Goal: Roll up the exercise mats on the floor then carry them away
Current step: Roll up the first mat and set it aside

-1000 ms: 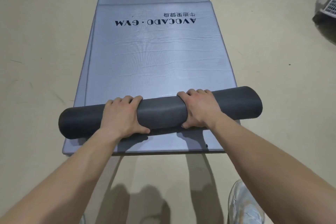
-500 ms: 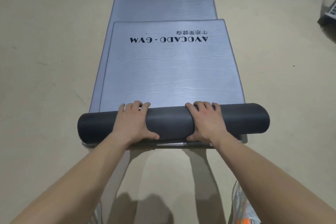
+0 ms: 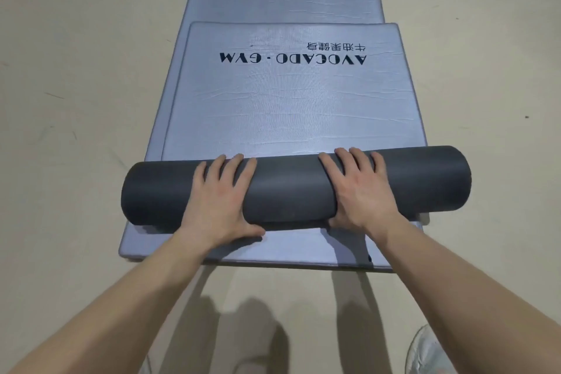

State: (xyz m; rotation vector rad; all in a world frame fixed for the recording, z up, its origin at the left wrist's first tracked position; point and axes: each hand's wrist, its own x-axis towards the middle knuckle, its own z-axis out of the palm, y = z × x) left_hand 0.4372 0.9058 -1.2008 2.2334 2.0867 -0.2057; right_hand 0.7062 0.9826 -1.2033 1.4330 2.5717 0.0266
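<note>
Head view — dark roll (image 3: 291, 188) atop grey folded mat (image 3: 288, 106); shoe (image 3: 425, 351) nearby.

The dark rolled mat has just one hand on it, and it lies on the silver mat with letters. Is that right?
Not one hand: the head view shows both the left hand and the right hand resting on the dark rolled mat. It does lie on the silver mat with letters.

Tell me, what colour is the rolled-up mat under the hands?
Dark grey, almost charcoal, rolled-up mat, plain with no pattern; head view.
</note>
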